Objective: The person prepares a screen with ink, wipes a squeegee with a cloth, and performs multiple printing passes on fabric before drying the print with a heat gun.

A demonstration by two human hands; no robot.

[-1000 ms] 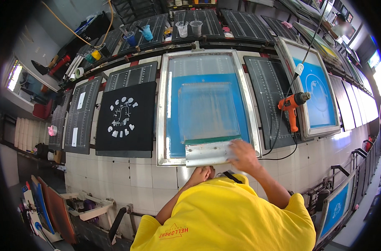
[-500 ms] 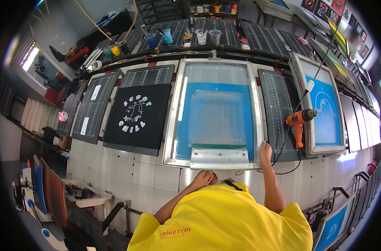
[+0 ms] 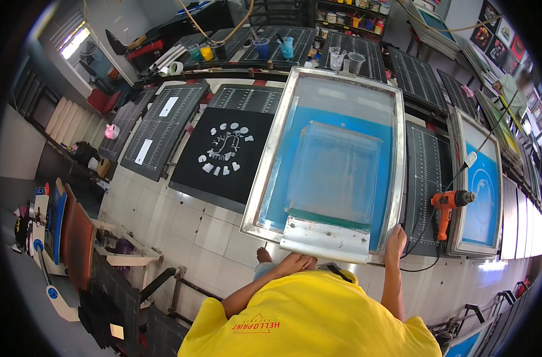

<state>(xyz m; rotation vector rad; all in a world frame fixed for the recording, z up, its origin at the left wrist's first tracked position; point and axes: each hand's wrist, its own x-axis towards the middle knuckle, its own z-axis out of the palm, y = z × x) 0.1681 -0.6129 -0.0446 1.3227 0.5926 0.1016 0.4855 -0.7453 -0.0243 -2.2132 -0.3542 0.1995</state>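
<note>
A silver-framed printing screen (image 3: 398, 149) with blue-coated mesh stands before me, hinged at its far end. My right hand (image 3: 396, 241) has its fingers closed round the frame's near right corner. A wide squeegee (image 3: 324, 238) with a metal holder and green blade rests across the near end of the mesh, touched by neither hand. Just below it, close to my waist, is my left hand (image 3: 299, 262), its fingers curled; whatever they hold, if anything, is hidden. To the left, a black cloth (image 3: 193, 143) with a white print lies on a board.
An orange heat gun (image 3: 445, 214) with a trailing cord sits right of the screen, beside a second blue screen (image 3: 482, 196). Cups of ink (image 3: 261, 47) stand on the far boards. A person (image 3: 512, 89) is at the far right. A bare foot (image 3: 263, 254) shows on the tiles.
The whole view has turned and tilted, so the boards and screen appear farther right and slanted. The right hand keeps its hold on the frame corner; the left stays near my waist.
</note>
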